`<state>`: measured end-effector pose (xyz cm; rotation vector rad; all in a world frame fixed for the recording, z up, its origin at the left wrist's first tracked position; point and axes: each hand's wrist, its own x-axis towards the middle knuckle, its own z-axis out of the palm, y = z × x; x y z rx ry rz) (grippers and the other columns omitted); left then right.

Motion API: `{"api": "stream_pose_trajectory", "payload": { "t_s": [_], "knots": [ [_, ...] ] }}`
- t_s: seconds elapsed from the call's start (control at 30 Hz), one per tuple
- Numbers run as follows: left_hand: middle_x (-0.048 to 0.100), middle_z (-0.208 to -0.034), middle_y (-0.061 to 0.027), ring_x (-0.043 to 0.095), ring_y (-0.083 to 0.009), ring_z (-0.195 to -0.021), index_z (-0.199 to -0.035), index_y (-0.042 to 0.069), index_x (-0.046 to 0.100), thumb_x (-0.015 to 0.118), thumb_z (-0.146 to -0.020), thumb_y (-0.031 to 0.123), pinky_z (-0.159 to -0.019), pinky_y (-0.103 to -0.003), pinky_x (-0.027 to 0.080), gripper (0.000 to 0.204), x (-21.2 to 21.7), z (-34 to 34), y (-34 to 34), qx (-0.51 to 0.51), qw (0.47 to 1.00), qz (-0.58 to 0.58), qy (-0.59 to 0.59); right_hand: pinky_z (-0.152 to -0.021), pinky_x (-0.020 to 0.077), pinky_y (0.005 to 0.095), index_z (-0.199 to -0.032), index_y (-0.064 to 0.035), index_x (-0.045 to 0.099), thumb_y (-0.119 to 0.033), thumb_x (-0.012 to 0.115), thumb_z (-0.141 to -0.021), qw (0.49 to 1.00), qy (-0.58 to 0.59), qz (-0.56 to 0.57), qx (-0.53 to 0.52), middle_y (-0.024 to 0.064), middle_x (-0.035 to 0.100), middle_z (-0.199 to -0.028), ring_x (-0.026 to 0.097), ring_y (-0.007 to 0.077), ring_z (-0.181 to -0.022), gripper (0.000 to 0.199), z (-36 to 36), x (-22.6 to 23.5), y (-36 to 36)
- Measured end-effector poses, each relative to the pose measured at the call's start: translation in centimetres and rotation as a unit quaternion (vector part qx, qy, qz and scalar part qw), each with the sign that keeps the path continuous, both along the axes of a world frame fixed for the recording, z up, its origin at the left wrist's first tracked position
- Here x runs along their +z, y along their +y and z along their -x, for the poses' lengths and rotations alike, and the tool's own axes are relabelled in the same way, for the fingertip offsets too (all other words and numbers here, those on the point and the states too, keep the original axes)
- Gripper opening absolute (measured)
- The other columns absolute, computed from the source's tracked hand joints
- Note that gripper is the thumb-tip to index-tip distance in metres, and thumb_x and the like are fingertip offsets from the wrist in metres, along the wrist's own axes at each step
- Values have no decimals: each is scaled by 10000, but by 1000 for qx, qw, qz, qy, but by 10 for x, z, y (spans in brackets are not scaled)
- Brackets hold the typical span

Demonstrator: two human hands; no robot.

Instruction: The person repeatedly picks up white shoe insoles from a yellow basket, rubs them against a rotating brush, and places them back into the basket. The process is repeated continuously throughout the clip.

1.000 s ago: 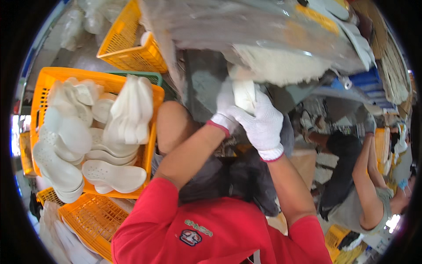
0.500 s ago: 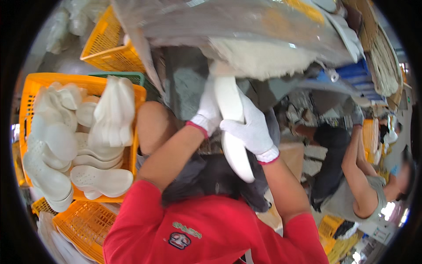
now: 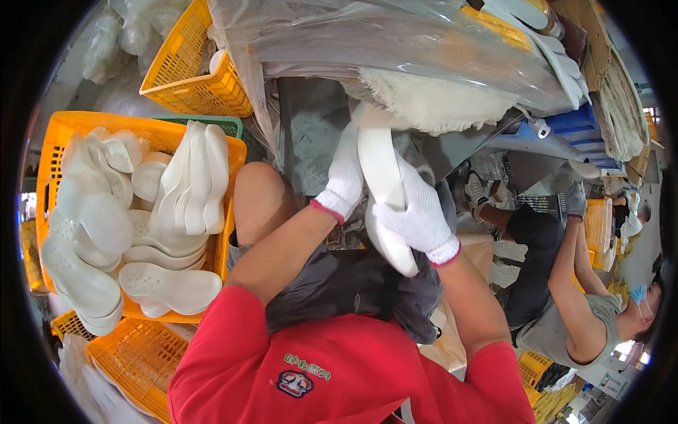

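Upright between my knees is a white foam shoe insole [image 3: 381,159], its side edge facing up. My right hand [image 3: 418,212], in a white knit glove, is closed round its near half, thumb across it. Along the left side of its far half lies my left hand [image 3: 345,173], gloved the same way and gripping it; its fingertips are partly hidden. The insole's far end reaches under the frayed white cloth [image 3: 445,106] hanging from a plastic-covered hood [image 3: 339,42], so what it touches there cannot be made out.
At my left stands an orange crate [image 3: 236,159] full of white insoles [image 3: 169,288]. More orange crates [image 3: 194,95] sit behind and below it. On the right, a seated co-worker [image 3: 583,311] in a grey top works with gloved hands. White pieces [image 3: 561,63] lie on the hood.
Both hands and the insole appear slightly further right in the picture, as does most of the scene. The insole's near end has risen a little. My grip on it looks unchanged.
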<state>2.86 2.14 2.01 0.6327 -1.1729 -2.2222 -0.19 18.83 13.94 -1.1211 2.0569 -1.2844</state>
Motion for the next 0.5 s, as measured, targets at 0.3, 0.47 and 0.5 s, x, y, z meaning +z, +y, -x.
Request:
{"api": "stream_pose_trajectory", "payload": {
  "t_s": [0.3, 0.47, 0.5],
  "knots": [
    [741, -1282, -222, 728, -393, -1145, -1439, 25, 636, 422, -1129, 643, -1069, -503, 576, 724, 32, -6, 24, -15, 930, -359, 76, -1003, 632, 429, -1554, -109, 622, -3, 721, -820, 974, 225, 14, -33, 242, 710, -1405, 732, 417, -1221, 748, -5, -10, 13],
    [728, -1056, -136, 724, -313, -973, -1182, 93, 658, 450, -1122, 599, -917, -475, 608, 551, 29, 1, 13, -5, 957, -280, 70, -1131, 549, 404, -1571, -45, 576, -44, 758, -873, 989, 141, -36, -15, 253, 693, -1454, 691, 401, -1336, 721, -11, 16, 1],
    [725, -1024, -124, 723, -295, -948, -1145, 108, 654, 447, -1121, 581, -894, -468, 609, 517, 24, 0, 11, -3, 965, -247, 89, -1126, 549, 408, -1564, -36, 580, -77, 775, -875, 996, 65, -52, -34, 264, 693, -1447, 695, 390, -1332, 718, -18, 26, 2]
  ]
}}
